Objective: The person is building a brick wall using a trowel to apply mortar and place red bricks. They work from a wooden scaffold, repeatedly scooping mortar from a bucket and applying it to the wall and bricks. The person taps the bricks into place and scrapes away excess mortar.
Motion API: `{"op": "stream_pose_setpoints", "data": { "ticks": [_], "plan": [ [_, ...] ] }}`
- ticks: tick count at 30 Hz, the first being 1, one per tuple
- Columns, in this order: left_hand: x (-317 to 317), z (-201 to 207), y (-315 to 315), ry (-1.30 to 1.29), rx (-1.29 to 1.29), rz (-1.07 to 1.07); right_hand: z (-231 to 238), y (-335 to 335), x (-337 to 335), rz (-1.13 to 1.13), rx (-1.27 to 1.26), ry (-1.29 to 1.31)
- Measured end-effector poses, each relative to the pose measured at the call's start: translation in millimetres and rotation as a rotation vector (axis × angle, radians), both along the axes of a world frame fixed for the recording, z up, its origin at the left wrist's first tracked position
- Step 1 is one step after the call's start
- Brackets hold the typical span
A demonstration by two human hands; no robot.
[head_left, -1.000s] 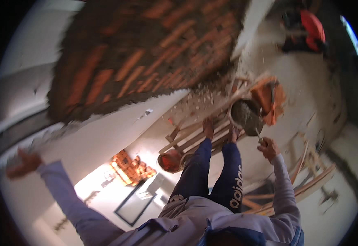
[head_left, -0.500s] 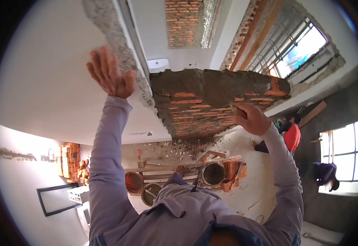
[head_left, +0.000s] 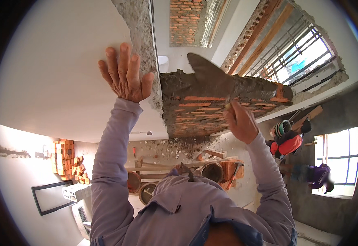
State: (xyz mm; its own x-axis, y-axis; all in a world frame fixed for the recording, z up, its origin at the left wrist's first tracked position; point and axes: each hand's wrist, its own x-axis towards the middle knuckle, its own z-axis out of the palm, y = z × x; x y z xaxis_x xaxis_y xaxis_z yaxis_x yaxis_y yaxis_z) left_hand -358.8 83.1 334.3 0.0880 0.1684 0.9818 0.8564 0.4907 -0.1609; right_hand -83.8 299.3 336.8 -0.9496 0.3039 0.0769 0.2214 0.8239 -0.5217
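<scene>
My right hand (head_left: 243,123) is wrapped round the handle of a pointed trowel (head_left: 208,73). The trowel's blade is coated grey and lies against the wet mortar (head_left: 179,84) along the top of a low brick wall (head_left: 199,119), its tip sticking out past the far edge. Below the mortar band, orange bricks show between grey joints. My left hand (head_left: 126,78) rests with fingers spread on the white wall panel (head_left: 72,78), beside its rough, broken plaster edge (head_left: 144,45).
Below are a plank scaffold (head_left: 166,167) with mortar buckets (head_left: 212,171) and bricks (head_left: 230,168). Rubble (head_left: 179,149) lies at the wall's foot. Two people, one in a red top (head_left: 287,144) and one in purple (head_left: 319,174), are at right. Stacked bricks (head_left: 64,160) stand at left.
The trowel has swung up and left, its blade now plainly visible over the wall's top. My view has shifted slightly; my left hand stays on the panel. The person in red has bent over buckets.
</scene>
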Motion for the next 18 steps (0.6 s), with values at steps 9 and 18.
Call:
{"op": "stream_pose_setpoints", "data": {
  "ticks": [9, 18],
  "plan": [
    [0.1, -0.1, 7.3, -0.020, 0.033, -0.010, -65.0, -21.6, 7.7, -0.010, -0.028, 0.069],
    [1.1, 0.4, 4.6, 0.004, -0.032, 0.026, -117.0, -64.5, 9.5, -0.051, -0.229, 0.098]
  ]
}}
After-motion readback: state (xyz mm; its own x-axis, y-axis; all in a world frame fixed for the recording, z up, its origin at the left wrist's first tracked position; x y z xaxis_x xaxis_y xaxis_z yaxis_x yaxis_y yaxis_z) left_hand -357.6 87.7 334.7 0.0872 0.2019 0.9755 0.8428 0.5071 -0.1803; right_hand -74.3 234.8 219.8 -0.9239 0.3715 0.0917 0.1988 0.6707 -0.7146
